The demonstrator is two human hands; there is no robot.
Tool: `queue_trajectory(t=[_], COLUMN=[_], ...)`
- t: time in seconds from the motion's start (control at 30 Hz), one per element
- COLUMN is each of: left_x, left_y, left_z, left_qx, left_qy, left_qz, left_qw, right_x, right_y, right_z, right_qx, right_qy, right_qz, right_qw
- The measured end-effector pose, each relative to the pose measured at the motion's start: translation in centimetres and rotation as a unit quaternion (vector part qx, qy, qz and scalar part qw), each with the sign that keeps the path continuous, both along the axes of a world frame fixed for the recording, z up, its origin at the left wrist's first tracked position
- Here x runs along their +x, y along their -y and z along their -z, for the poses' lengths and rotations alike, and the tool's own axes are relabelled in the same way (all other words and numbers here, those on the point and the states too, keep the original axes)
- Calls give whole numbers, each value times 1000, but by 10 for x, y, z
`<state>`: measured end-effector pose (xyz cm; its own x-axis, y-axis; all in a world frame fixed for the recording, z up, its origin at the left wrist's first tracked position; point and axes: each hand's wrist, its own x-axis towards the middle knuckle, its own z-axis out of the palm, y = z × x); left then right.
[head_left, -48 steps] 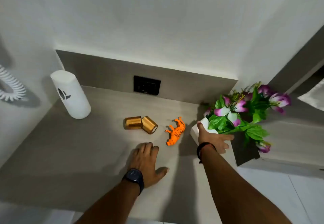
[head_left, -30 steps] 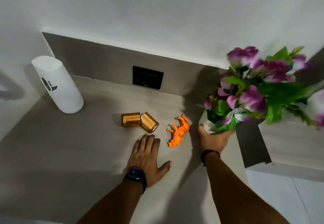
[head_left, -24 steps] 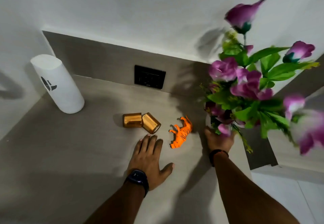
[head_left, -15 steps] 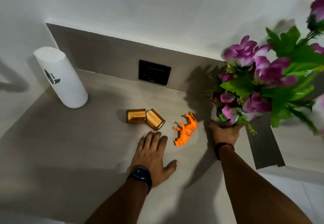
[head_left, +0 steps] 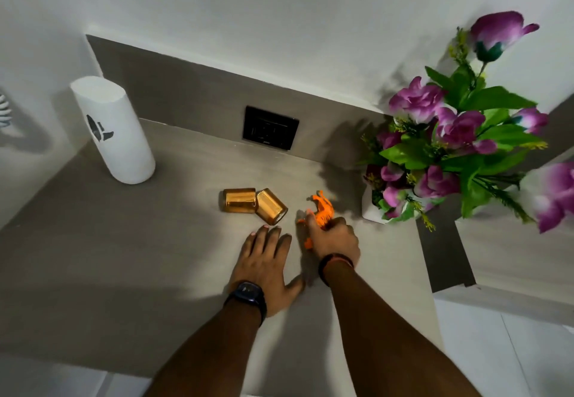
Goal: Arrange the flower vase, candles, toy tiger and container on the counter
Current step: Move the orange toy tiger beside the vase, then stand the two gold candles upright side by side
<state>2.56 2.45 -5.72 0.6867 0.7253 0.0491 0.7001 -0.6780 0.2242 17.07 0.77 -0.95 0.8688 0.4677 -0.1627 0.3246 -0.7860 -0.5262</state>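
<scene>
Head view, right hand (head_left: 334, 239) fingers grasping half-hidden toy tiger (head_left: 323, 210), left hand (head_left: 264, 261) flat, fingers released.

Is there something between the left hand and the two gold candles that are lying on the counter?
Nothing visible. The left hand lies flat on the counter, its fingertips just short of the nearer of the gold candles. The toy tiger, under the right hand, is off to the side.

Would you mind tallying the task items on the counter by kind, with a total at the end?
Flower vase: 1
Gold candles: 2
Orange toy tiger: 1
White container: 1
Total: 5
</scene>
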Motion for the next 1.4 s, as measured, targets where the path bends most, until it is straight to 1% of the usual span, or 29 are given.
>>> queue_trajectory(t=[0.03,0.1,0.2,0.27,0.33,0.4,0.47,0.57,0.67,0.87,0.97,1.03,1.1,1.17,1.23,1.3,1.33,1.4], left_x=[0,0,0,0,0,0,0,0,1,0,-1,-2,-4,-7,-13,-22,-26,-33], left_y=[0,1,1,1,1,0,0,-1,0,-1,-1,-1,-5,-15,-31,-51,-61,-81], left_z=[0,-1,-1,0,1,2,2,2,0,0,-1,-5,-14,-28,-45,-60,-65,-73], left_qx=[0,0,-1,-2,-1,0,-2,-3,-3,-1,-8,-22,-43,-45,3,63,80,91], left_qy=[1,0,4,8,9,8,5,4,8,4,-13,-24,1,60,130,186,201,210], left_qz=[0,-1,-2,-2,-1,0,1,1,1,4,12,20,23,29,47,51,44,20], left_qw=[1000,1000,1000,1000,1000,1000,1000,1000,1000,1000,1000,999,999,997,990,979,975,973], right_x=[-3,-4,2,9,18,26,33,38,37,33,22,13,4,-2,-9,-15,-19,-24], right_y=[-4,-9,-10,-11,-11,-11,-10,-7,-1,0,1,1,-2,-10,-21,-30,-34,-42], right_z=[1,2,3,-1,-6,-11,-14,-8,0,0,-5,-9,-13,-20,-26,-31,-31,-30], right_qx=[-15,-13,24,55,80,92,73,-7,-59,-50,-53,-34,1,32,55,79,91,106], right_qy=[9,3,-34,-39,-1,56,109,173,208,192,206,231,279,328,353,355,347,299], right_qz=[-20,-19,13,50,69,53,2,-72,-109,-92,-74,-75,-89,-105,-117,-126,-136,-187], right_qw=[1000,1000,999,996,994,993,991,982,970,976,974,970,956,938,926,923,924,930])
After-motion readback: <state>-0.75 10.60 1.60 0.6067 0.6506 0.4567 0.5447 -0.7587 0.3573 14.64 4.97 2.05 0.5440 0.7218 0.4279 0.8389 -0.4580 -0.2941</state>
